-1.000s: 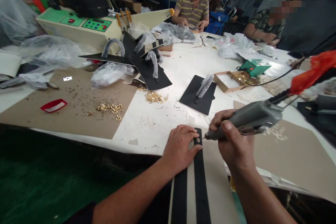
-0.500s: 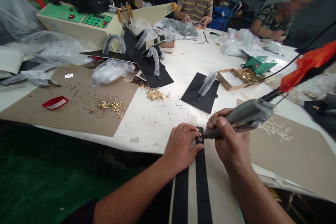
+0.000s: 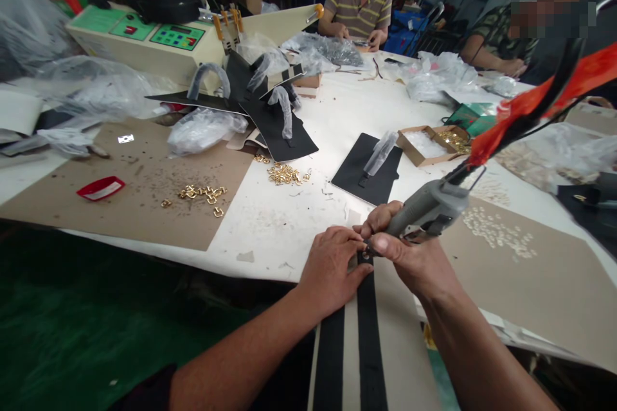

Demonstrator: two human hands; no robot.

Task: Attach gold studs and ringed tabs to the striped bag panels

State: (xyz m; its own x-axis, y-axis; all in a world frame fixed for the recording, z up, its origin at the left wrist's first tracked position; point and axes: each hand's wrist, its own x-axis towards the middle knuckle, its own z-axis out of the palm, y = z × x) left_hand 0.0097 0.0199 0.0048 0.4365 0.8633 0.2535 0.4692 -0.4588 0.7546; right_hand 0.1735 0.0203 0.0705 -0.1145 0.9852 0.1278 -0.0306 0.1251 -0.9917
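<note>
My right hand (image 3: 409, 257) is wrapped round a grey electric screwdriver (image 3: 429, 209), tilted, its tip down at the end of a black strap (image 3: 371, 334). A small round metal fitting (image 3: 366, 255) shows on the strap just below the tip. My left hand (image 3: 335, 266) pinches the strap's end, with fingers on its far side and the thumb near the fitting. A second black strap (image 3: 331, 347) runs alongside toward me. The exact contact of the tip is hidden by my fingers.
Gold buckles (image 3: 284, 173) lie in piles on the table, near a red dish (image 3: 101, 188). A black panel with a wrapped handle (image 3: 369, 167) and an open box of parts (image 3: 429, 144) lie ahead. An orange-wrapped cord (image 3: 525, 109) hangs at right. Two people sit across.
My right hand and the screwdriver have moved left and in toward the strap's end, the tool now tilted more steeply. My left hand has stayed nearly still.
</note>
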